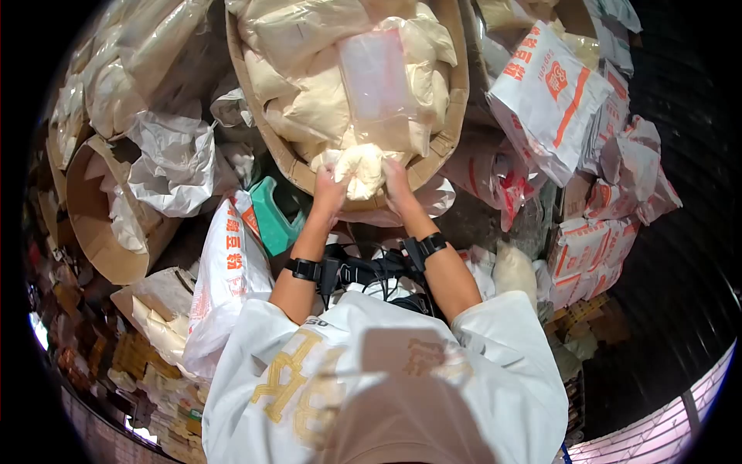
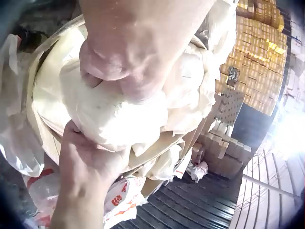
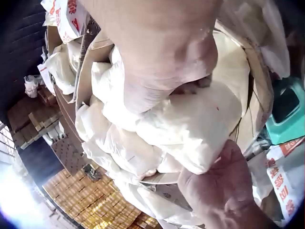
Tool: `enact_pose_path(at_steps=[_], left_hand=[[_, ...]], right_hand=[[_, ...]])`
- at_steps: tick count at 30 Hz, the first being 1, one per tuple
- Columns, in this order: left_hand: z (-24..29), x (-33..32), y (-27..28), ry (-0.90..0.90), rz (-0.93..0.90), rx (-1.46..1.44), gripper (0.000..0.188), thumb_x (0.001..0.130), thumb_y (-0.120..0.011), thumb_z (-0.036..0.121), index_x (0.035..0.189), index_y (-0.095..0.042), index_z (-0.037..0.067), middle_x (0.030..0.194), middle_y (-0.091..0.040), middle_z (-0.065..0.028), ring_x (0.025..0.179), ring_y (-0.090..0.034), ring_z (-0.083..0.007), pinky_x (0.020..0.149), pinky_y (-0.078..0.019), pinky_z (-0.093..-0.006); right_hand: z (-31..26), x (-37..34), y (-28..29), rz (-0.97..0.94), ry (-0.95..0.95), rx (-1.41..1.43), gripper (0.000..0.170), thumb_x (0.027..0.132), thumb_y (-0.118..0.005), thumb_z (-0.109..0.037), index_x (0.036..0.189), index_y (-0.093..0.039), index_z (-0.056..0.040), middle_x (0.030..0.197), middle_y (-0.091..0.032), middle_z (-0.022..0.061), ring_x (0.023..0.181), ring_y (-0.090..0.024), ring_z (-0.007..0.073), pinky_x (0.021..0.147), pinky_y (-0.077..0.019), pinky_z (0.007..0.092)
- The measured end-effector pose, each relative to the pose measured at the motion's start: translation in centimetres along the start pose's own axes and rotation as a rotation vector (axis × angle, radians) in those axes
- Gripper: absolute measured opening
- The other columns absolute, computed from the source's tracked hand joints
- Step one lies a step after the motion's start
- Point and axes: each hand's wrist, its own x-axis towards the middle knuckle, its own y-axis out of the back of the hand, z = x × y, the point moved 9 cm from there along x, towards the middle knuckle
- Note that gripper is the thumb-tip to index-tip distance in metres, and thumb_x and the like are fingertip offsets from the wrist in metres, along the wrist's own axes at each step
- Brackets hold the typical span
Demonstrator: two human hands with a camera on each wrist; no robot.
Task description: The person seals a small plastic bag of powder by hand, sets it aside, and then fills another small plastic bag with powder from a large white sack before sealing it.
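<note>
A plump clear plastic bag of cream-coloured powder (image 1: 362,172) is held between both hands at the near rim of a large cardboard drum (image 1: 290,166). My left hand (image 1: 330,188) grips its left side, and my right hand (image 1: 397,185) holds the right side. In the left wrist view the right hand (image 2: 88,160) has its thumb and fingers at the bag's lower edge. The right wrist view has the left hand (image 3: 221,183) cupped against the bag's underside. Similar filled bags (image 1: 309,108) fill the drum, with a flat clear plastic sheet (image 1: 376,73) lying on them.
White sacks with red print (image 1: 550,97) are piled at the right, and another printed sack (image 1: 228,271) stands at the left. Beside it is a green plastic container (image 1: 272,220). A tipped cardboard drum (image 1: 100,224) lies further left. Stacked yellow boxes (image 2: 259,62) stand in the background.
</note>
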Motion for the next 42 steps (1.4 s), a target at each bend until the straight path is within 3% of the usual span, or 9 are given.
enact_pose_path(at_steps=[5, 9, 16, 20, 27, 32, 35, 38, 42], left_hand=[[-0.1, 1.3, 3.4, -0.191, 0.259, 0.429, 0.031, 0.075, -0.073, 0.006, 0.102, -0.058, -0.002, 0.092, -0.067, -0.0163, 0.084, -0.066, -0.0273, 0.077, -0.0516, -0.0367], [-1.7, 2.3, 3.8, -0.200, 0.340, 0.375, 0.022, 0.074, -0.067, 0.006, 0.093, -0.061, -0.003, 0.082, -0.067, -0.0146, 0.074, -0.064, -0.0271, 0.072, -0.0503, -0.0367], [1.4, -1.1, -2.0, -0.023, 0.140, -0.036, 0.030, 0.076, -0.069, 0.008, 0.095, -0.046, 0.003, 0.084, -0.048, -0.0006, 0.075, -0.045, -0.0110, 0.066, -0.0422, -0.0265], [1.0, -1.3, -1.9, -0.300, 0.157, 0.168, 0.025, 0.076, -0.064, 0.005, 0.097, -0.050, 0.001, 0.081, -0.052, -0.0039, 0.074, -0.049, -0.0139, 0.067, -0.0450, -0.0303], [5.6, -0.5, 1.5, -0.242, 0.376, 0.646, 0.011, 0.075, -0.058, 0.000, 0.085, -0.056, -0.003, 0.080, -0.064, -0.0222, 0.076, -0.063, -0.0408, 0.069, -0.0483, -0.0434], [5.2, 0.7, 3.4, -0.272, 0.470, 0.569, 0.007, 0.073, -0.056, 0.001, 0.077, -0.050, 0.001, 0.066, -0.051, -0.0186, 0.062, -0.049, -0.0387, 0.061, -0.0434, -0.0423], [5.1, 1.8, 1.7, -0.380, 0.182, 0.601, 0.005, 0.073, -0.056, 0.003, 0.076, -0.052, 0.001, 0.067, -0.052, -0.0193, 0.062, -0.050, -0.0390, 0.061, -0.0437, -0.0422], [6.7, 1.9, -0.3, -0.398, -0.022, 0.673, 0.005, 0.075, -0.054, 0.001, 0.079, -0.057, 0.001, 0.070, -0.055, -0.0198, 0.063, -0.052, -0.0371, 0.062, -0.0451, -0.0409], [8.0, 1.7, -0.6, -0.427, 0.005, 0.591, 0.013, 0.078, -0.055, 0.000, 0.090, -0.062, 0.002, 0.071, -0.058, -0.0177, 0.065, -0.059, -0.0306, 0.063, -0.0472, -0.0393]], right_hand=[[0.7, -1.7, -1.8, -0.206, -0.307, 0.087, 0.027, 0.096, -0.056, -0.020, 0.119, -0.061, -0.0069, 0.108, -0.067, 0.0047, 0.100, -0.063, 0.0177, 0.086, -0.0509, 0.0339], [1.5, 0.5, -1.8, -0.185, -0.148, -0.051, 0.016, 0.090, -0.062, -0.012, 0.103, -0.063, -0.0027, 0.095, -0.065, 0.0032, 0.088, -0.063, 0.0185, 0.078, -0.0509, 0.0327], [-5.7, -0.5, 0.2, 0.437, 0.465, -0.931, 0.012, 0.073, -0.064, -0.007, 0.080, -0.064, 0.0025, 0.071, -0.059, 0.0272, 0.069, -0.060, 0.0451, 0.062, -0.0471, 0.0457], [-5.7, -0.4, 0.8, 0.348, 0.509, -0.929, 0.016, 0.075, -0.066, -0.013, 0.078, -0.064, 0.0029, 0.072, -0.060, 0.0263, 0.069, -0.061, 0.0445, 0.062, -0.0468, 0.0467], [-5.4, -3.6, 0.9, 0.207, 0.308, -1.172, 0.020, 0.077, -0.065, -0.018, 0.078, -0.065, 0.0012, 0.072, -0.061, 0.0267, 0.073, -0.061, 0.0468, 0.065, -0.0481, 0.0481], [-5.7, -5.3, -1.8, 0.102, 0.292, -1.382, 0.018, 0.077, -0.067, -0.017, 0.086, -0.065, -0.0022, 0.072, -0.063, 0.0225, 0.069, -0.061, 0.0443, 0.070, -0.0518, 0.0503], [-8.3, -6.2, -4.1, 0.209, 0.647, -1.474, 0.038, 0.077, -0.067, -0.016, 0.113, -0.060, -0.0059, 0.083, -0.065, 0.0231, 0.083, -0.064, 0.0432, 0.075, -0.0519, 0.0516], [-9.5, -5.5, -7.9, -0.158, 0.714, -1.476, 0.048, 0.075, -0.067, -0.014, 0.120, -0.053, -0.0082, 0.086, -0.066, 0.0218, 0.084, -0.064, 0.0445, 0.075, -0.0520, 0.0532], [-7.7, -2.3, -7.7, -0.204, 0.376, -1.646, 0.027, 0.074, -0.067, -0.010, 0.099, -0.059, -0.0047, 0.082, -0.068, 0.0222, 0.081, -0.067, 0.0435, 0.073, -0.0539, 0.0528]])
